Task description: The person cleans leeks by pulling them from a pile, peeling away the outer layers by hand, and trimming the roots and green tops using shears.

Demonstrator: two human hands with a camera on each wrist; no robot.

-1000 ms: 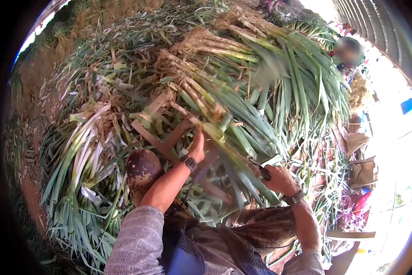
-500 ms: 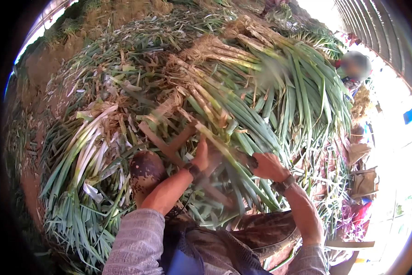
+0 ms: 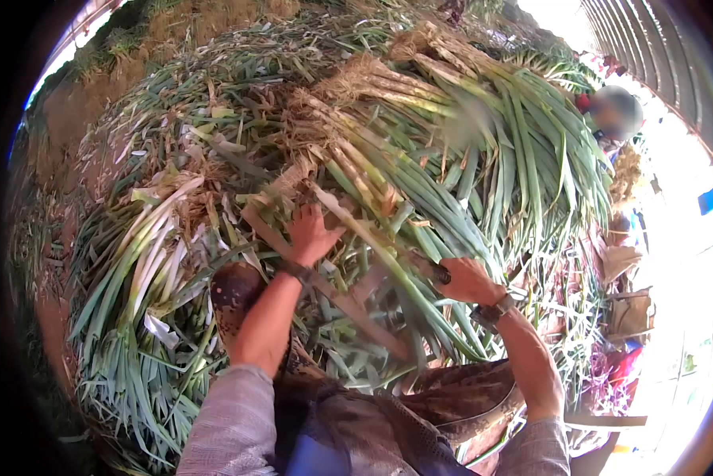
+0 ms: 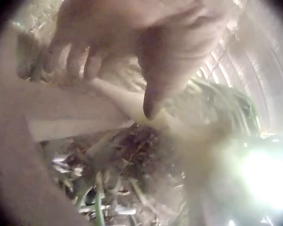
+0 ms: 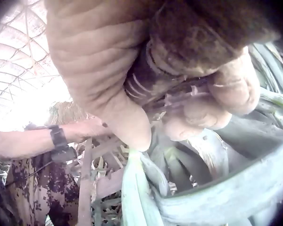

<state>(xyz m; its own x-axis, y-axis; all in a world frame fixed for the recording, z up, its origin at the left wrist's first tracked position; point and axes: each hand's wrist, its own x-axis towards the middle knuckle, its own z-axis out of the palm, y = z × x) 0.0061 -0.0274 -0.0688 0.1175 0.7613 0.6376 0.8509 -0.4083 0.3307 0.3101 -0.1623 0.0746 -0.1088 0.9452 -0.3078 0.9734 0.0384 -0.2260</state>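
A long green onion [image 3: 375, 240] lies slantwise in front of me, its pale root end up and left, its leaves toward my knee. My left hand [image 3: 312, 236] is beside the pale end with fingers spread. In the left wrist view its thumb [image 4: 153, 96] overlaps the white stalk [image 4: 125, 101]. My right hand [image 3: 469, 282] grips the dark handle of a knife [image 3: 441, 274] near where the leaves begin. The right wrist view shows fingers curled around the ringed handle [image 5: 146, 77], with the thumb [image 5: 132, 127] at a leaf base. The blade is mostly hidden.
Unpeeled onions [image 3: 388, 159] with dry roots are heaped ahead. Cleaned white-stemmed onions [image 3: 154, 246] lie at the left. Brown wooden strips [image 3: 356, 313] cross before my knees. Leaf scraps [image 3: 230, 79] cover the ground. Another person [image 3: 614, 113] is at the far right.
My left hand has shifted up and left along the stalk toward the root end, its fingers now spread. My right hand, still gripping the knife, has moved slightly up and left.
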